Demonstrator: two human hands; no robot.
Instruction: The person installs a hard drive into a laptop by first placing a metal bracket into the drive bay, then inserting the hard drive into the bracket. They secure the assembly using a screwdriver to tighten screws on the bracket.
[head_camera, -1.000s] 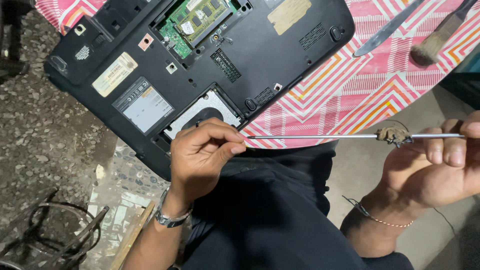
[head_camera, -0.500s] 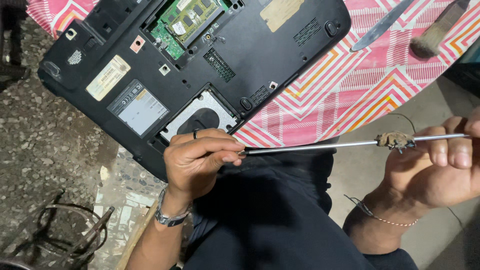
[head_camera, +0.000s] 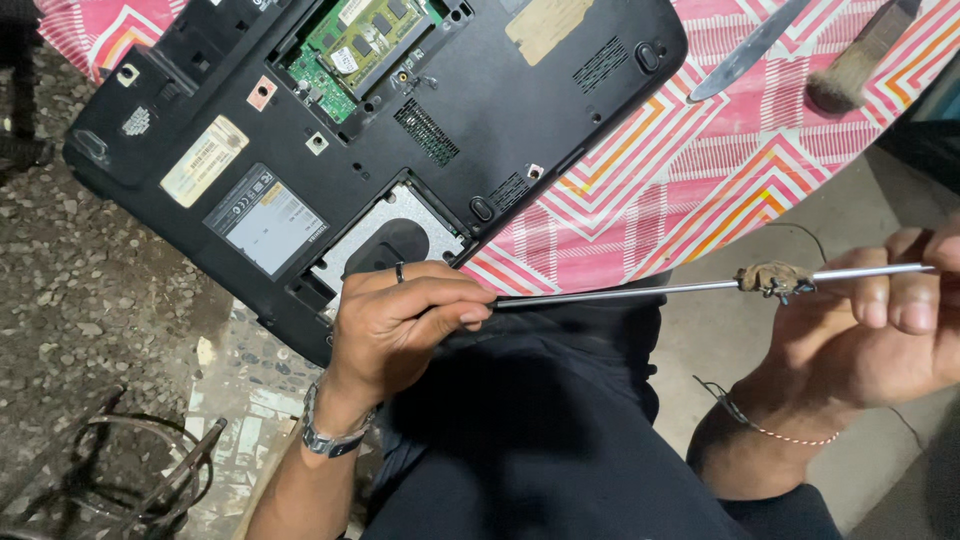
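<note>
thin silver metal rod (head_camera: 640, 290) stretches nearly level between two hands, above the person's dark-trousered lap. head view: the left hand (head_camera: 400, 325), with a ring and a metal wristwatch (head_camera: 325, 435), pinches the rod's left end between thumb and fingertips. the right hand (head_camera: 880, 330), a red-and-white thread at its wrist, pinches the other end, just beside a brownish lump (head_camera: 770, 278) stuck on the rod. beyond the hands, an upturned black laptop (head_camera: 330, 130) with open compartments lies on a pink patterned cloth (head_camera: 680, 170), near a flat metal blade (head_camera: 745, 50) and a brush (head_camera: 860, 60).
</note>
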